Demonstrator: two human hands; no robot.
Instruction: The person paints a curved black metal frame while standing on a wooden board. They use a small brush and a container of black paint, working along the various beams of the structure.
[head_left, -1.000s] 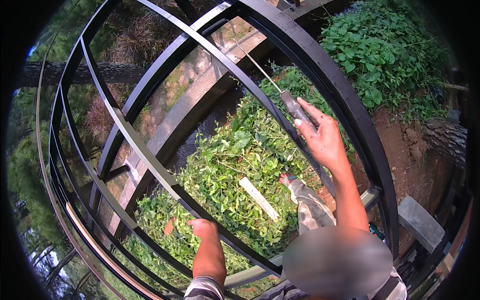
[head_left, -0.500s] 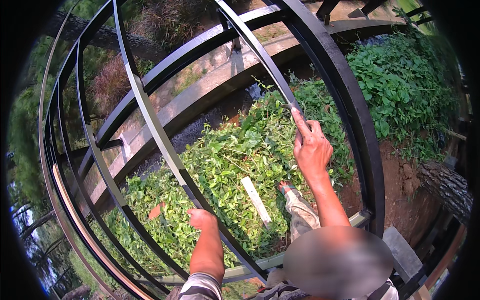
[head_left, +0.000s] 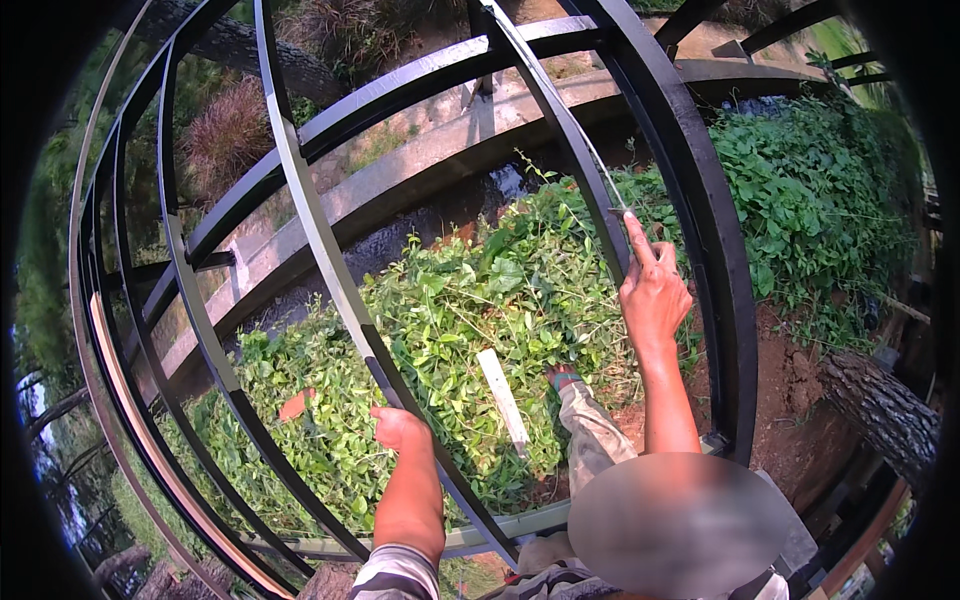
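My right hand (head_left: 655, 295) reaches up to a black metal bar (head_left: 570, 130) of the frame, its index finger stretched along the bar's right edge. A small flat dark piece (head_left: 619, 211) shows at that fingertip; the rest of what the curled fingers hold is hidden. Along the bar's edge above the fingertip runs a pale streak. My left hand (head_left: 402, 430) is closed at another bar (head_left: 335, 270), which is pale grey in the middle and black at both ends. Its fingers are partly hidden by that bar.
A thick black curved beam (head_left: 715, 230) stands right of my right hand. More bars (head_left: 205, 310) curve along the left. Below are leafy vines (head_left: 450, 320), a white strip (head_left: 503, 400), an orange piece (head_left: 296, 404) and a concrete ledge (head_left: 400, 185). A tree trunk (head_left: 885, 400) lies at right.
The view has shifted slightly. My right hand has moved a little right, its fingertip now at the bar's right edge. My left hand stays at its bar.
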